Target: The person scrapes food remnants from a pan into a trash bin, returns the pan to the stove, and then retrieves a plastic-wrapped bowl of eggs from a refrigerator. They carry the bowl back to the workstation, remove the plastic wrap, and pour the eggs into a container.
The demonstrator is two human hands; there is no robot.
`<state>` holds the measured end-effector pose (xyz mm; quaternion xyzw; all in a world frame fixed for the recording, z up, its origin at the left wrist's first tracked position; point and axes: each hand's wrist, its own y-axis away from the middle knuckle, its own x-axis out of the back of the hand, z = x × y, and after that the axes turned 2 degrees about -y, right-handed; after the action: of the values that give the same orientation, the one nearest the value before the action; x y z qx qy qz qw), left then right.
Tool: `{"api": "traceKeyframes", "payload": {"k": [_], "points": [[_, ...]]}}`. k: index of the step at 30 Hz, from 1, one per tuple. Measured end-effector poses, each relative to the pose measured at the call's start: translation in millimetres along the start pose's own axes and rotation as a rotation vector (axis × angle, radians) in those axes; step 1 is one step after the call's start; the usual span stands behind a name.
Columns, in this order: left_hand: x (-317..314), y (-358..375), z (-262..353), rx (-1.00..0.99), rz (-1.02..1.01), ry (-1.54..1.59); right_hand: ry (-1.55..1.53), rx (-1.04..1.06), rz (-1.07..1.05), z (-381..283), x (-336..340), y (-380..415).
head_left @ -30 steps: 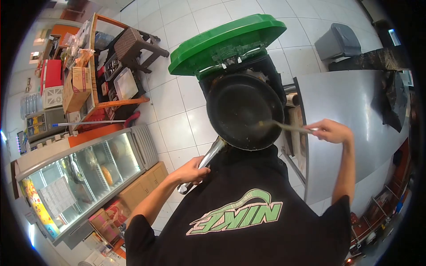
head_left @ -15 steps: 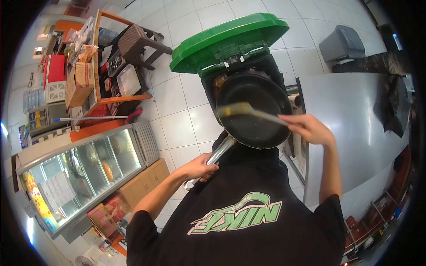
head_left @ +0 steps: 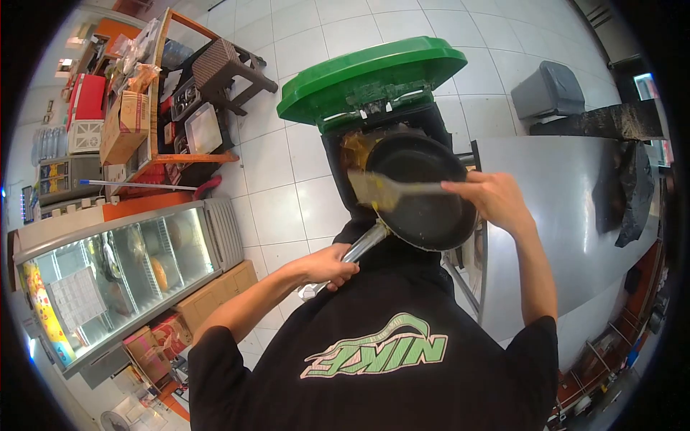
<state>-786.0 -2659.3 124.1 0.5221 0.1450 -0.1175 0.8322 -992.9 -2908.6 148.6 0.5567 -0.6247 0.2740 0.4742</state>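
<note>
Here, item: black frying pan [head_left: 424, 190], tilted over the open bin [head_left: 359, 154] below its green lid [head_left: 370, 72]. Left hand [head_left: 327, 267] wraps shut around the metal handle [head_left: 359, 248]. Right hand [head_left: 489, 200] grips the spatula [head_left: 381, 190], blade at the pan's rim. Best practice, judged: keep the pan steep and scrape residue toward the bin.

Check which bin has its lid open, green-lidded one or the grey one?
The green-lidded bin: its lid is tipped up, and the pan is held over the opening. The grey bin, further off on the tiled floor, is shut.
</note>
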Motion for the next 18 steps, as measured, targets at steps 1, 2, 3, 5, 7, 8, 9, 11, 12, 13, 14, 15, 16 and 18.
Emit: {"api": "traceKeyframes", "payload": {"k": [1,2,3,5,7,8,9,11,12,13,14,15,16,18], "points": [[0,-1,-1,0.002,-0.005,0.003,0.002,-0.017,0.084,-1,-8,-4],[2,-3,-1,-0.003,0.0,-0.009,0.007,-0.034,0.173,0,-12,-6],[6,-4,1,-0.012,0.009,-0.022,0.011,-0.034,0.177,3,-10,-4],[7,-4,5,-0.01,0.018,0.016,-0.079,0.064,0.043,11,-4,4],[10,-5,5,-0.002,0.026,0.058,-0.028,0.03,0.072,6,-3,7],[12,-7,4,-0.027,0.002,0.148,0.02,-0.013,0.105,3,-4,10],[13,-9,4,-0.053,-0.022,0.236,0.019,-0.012,0.104,1,-7,14],[14,-10,5,-0.054,0.005,0.292,0.016,0.019,0.167,0,-14,18],[15,-10,6,-0.051,0.031,0.352,0.018,0.02,0.171,4,-11,19],[14,-7,10,-0.066,0.003,0.42,0.017,0.022,0.274,9,-8,23],[15,-7,12,-0.066,0.004,0.423,0.016,0.024,0.376,12,-6,26],[16,-7,14,-0.069,0.015,0.494,0.016,0.027,0.376,9,-8,26],[16,-7,15,-0.074,0.025,0.565,-0.109,-0.029,0.479,3,-13,26],[12,-5,21,-0.089,0.05,0.648,-0.236,-0.084,0.584,-5,-31,32]]}}
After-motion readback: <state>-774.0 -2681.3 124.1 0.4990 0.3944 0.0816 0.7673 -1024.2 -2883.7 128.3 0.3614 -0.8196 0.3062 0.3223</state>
